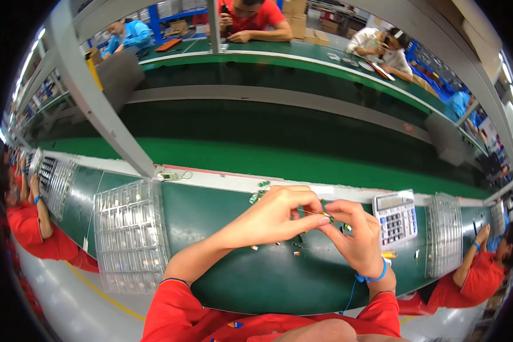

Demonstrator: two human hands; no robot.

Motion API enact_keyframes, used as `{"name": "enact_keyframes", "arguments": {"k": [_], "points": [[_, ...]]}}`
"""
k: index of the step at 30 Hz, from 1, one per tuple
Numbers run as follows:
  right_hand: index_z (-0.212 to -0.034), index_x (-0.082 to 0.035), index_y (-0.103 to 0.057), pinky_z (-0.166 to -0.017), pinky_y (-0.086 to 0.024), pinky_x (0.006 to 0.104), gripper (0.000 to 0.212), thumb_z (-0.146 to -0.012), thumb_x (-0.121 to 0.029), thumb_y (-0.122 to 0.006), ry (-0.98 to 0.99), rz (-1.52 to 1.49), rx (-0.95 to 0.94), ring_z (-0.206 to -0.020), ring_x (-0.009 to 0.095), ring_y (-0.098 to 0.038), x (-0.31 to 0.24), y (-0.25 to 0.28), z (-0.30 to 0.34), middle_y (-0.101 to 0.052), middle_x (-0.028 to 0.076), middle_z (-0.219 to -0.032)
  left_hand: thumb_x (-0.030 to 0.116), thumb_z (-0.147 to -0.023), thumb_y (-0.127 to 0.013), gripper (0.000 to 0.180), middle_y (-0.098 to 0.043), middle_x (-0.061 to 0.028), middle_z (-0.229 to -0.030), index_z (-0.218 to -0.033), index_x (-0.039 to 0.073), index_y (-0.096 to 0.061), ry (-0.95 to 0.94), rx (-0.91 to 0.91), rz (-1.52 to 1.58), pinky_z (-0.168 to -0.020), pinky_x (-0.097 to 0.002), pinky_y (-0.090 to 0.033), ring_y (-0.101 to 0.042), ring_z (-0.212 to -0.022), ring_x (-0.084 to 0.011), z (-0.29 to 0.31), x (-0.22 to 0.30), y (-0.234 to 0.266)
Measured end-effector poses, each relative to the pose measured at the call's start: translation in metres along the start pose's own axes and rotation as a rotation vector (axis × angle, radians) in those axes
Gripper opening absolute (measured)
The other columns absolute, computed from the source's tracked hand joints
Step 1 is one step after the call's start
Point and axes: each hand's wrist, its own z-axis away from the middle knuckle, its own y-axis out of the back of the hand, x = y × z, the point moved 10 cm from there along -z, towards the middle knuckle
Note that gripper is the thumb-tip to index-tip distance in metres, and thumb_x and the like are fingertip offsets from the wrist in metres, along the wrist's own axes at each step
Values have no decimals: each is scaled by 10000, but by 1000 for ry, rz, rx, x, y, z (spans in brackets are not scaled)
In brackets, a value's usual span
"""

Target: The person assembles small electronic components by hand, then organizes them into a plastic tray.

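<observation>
Over the middle of the green bench [239, 290], my left hand [279, 215] and my right hand [356, 231] meet fingertip to fingertip. Between them is a small electronic part with thin wires [327, 216], mostly covered by the fingers. Both hands are closed in a pinch on it; its exact kind is too small to make out. A blue wrist strap [375, 278] with a cord circles my right wrist. Small loose parts [297, 253] lie scattered on the bench beneath my hands. Just beyond my left hand sits a little heap of small green parts [257, 196].
Clear plastic compartment trays [130, 239] stand at left, and more trays [444, 235] at right. A calculator [395, 219] lies beside my right hand, near a yellow-orange cylinder [389, 255]. A grey frame post [105, 108] rises at left. Co-workers sit on both sides and across the green conveyor [256, 148].
</observation>
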Motion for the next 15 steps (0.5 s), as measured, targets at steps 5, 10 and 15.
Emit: {"name": "enact_keyframes", "arguments": {"k": [5,10,15], "points": [[-969,8,-617,-677,-543,291,334,-696,15,-810,27,105,8,-786,233,-692,-5,5,1,-693,120,-909,179,-869,-699,156,-657,-60,-826,-885,27,-668,-23,15,59,-622,-282,-491,-618,-757,-154,-2,-1,-1],[-923,34,-630,-622,-545,318,302,-675,84,-794,192,127,119,-725,247,-663,-25,14,0,-690,126,-822,167,-876,-692,147,-656,-63,-822,-886,22,-667,-73,55,132,-634,-287,-493,-625,-751,-150,-1,2,-4],[-943,11,-648,-685,-524,305,301,-685,70,-790,163,152,146,-778,257,-667,-22,16,4,-693,133,-872,166,-879,-689,149,-657,-71,-823,-879,18,-671,-120,91,115,-633,-288,-509,-643,-782,-158,-1,9,-1]]}}
